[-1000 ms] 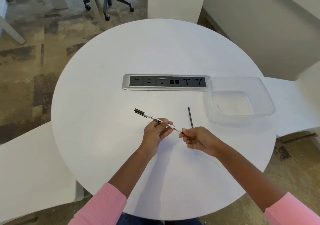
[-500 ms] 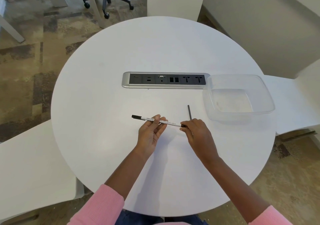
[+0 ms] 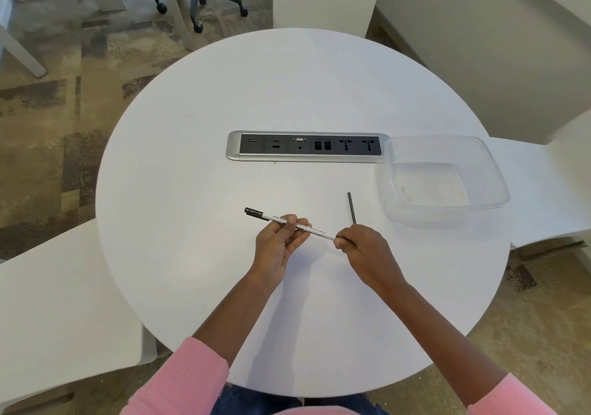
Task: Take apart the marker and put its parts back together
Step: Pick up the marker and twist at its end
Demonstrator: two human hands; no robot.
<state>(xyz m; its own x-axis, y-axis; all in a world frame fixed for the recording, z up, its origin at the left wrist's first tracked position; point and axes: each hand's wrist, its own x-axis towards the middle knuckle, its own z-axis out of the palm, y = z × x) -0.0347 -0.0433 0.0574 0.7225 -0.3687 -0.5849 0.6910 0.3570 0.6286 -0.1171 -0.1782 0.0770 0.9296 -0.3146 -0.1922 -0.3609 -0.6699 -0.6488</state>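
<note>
white marker pinched between left hand, right hand

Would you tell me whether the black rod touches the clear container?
Apart: the head view shows bare table between the black rod and clear container.

marker right end: inside right hand | barrel print: too small to read

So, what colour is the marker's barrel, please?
The marker barrel is white with black print, clearest in head view.
</note>
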